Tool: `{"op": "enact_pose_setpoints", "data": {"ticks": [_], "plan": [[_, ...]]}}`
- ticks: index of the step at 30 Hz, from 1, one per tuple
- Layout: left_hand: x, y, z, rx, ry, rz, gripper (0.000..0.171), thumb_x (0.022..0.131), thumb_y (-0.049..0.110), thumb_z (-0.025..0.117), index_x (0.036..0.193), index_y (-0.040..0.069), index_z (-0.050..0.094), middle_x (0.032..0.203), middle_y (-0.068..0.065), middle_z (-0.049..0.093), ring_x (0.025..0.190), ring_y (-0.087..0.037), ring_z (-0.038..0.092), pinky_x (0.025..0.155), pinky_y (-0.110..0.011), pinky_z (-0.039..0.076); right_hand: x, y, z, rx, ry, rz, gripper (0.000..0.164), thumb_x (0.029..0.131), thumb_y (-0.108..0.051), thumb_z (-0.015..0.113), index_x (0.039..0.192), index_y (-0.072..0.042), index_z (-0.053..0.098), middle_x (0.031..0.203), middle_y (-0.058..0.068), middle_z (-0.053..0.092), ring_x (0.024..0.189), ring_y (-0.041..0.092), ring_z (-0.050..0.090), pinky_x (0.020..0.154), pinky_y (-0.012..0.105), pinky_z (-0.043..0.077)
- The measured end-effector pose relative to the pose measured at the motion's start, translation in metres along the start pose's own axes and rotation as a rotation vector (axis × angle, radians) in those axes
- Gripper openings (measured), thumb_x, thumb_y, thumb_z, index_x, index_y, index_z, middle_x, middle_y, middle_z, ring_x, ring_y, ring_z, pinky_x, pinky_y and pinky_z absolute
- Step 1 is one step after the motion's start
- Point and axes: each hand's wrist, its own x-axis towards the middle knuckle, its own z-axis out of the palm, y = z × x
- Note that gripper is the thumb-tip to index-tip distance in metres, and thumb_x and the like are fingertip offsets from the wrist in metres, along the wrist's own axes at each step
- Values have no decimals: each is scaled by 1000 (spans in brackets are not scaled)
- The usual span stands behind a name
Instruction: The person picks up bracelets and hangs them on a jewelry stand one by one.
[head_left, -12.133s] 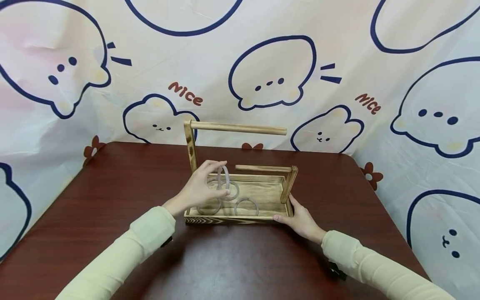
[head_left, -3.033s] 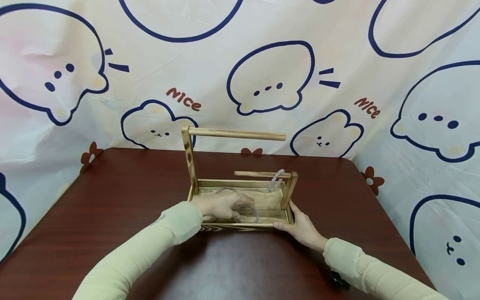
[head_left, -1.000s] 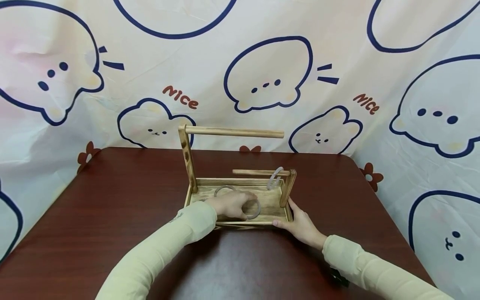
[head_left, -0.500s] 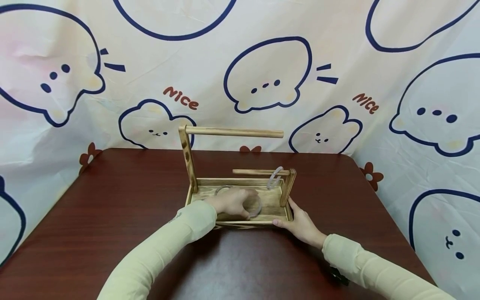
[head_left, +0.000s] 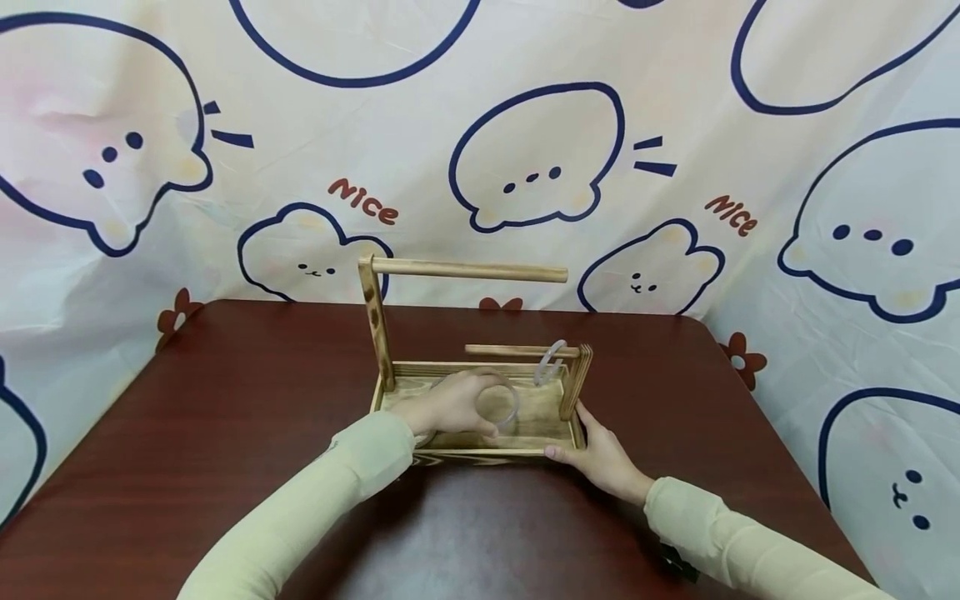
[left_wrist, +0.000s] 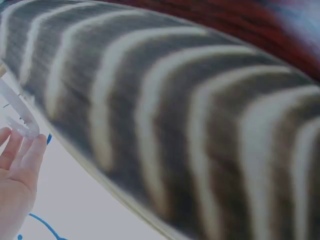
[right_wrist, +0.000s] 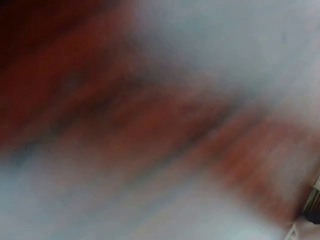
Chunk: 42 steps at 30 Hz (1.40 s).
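My left hand (head_left: pixel 453 404) reaches over the wooden tray (head_left: pixel 480 452) and holds a translucent bangle (head_left: pixel 516 406) upright between thumb and fingers. In the left wrist view the same bangle (left_wrist: pixel 26 117) touches the fingertips of the left hand (left_wrist: pixel 17 185). At the tray's right front corner, my right hand (head_left: pixel 606 457) grips the wood, its thumb on the front rim. Another bangle (head_left: pixel 550 364) hangs on the short lower bar (head_left: pixel 498 350). More bangles lie in the tray, mostly hidden behind my left hand and sleeve.
A tall wooden post (head_left: pixel 375 325) at the tray's left end carries a long upper bar (head_left: pixel 468 269). A short post (head_left: pixel 576 383) stands at the right end. The rack sits on a dark red table (head_left: pixel 247 400), with a printed cloth (head_left: pixel 420 167) behind.
Over the last second my left hand has lifted the bangle slightly from the tray floor. Earlier, a bangle went from my left hand onto the lower bar. The right hand stays put.
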Motion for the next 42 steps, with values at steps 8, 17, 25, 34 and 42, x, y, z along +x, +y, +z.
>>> {"op": "enact_pose_setpoints", "data": {"ticks": [8,17,25,34,42], "plan": [[-14,-1,-9,-65,48,-38,75,67,31,80,132,9,49,134,-7,45,111,-30,52,98,-46,38,-5,1,2,11,-6,4,104,73,-44,73,148,-8,11,146,19,29,132,34,31,103,51,32],[-33,-12,-22,-67,135,-47,74,67,32,81,129,5,51,123,-3,49,105,-20,54,90,-38,44,-6,-3,5,13,-8,0,104,73,-43,74,147,-5,12,145,20,29,131,34,32,103,50,32],[-39,-21,-37,-83,174,-50,81,69,30,79,136,3,43,128,-5,46,95,-21,52,80,-34,44,-2,0,1,-18,7,-1,104,74,-44,73,147,-2,12,145,21,29,131,35,31,103,50,32],[-45,-26,-51,-120,224,-68,81,70,29,79,139,10,41,120,-3,45,93,-21,47,73,-31,41,1,1,-1,-24,0,-12,104,74,-46,72,147,-4,12,145,22,29,131,35,32,102,50,33],[-46,-24,-59,-162,254,-54,77,70,29,80,135,10,44,119,-6,45,98,-19,46,88,-38,46,0,-2,-1,-17,-9,1,105,73,-46,72,147,-4,11,146,21,28,132,34,31,103,50,32]]}}
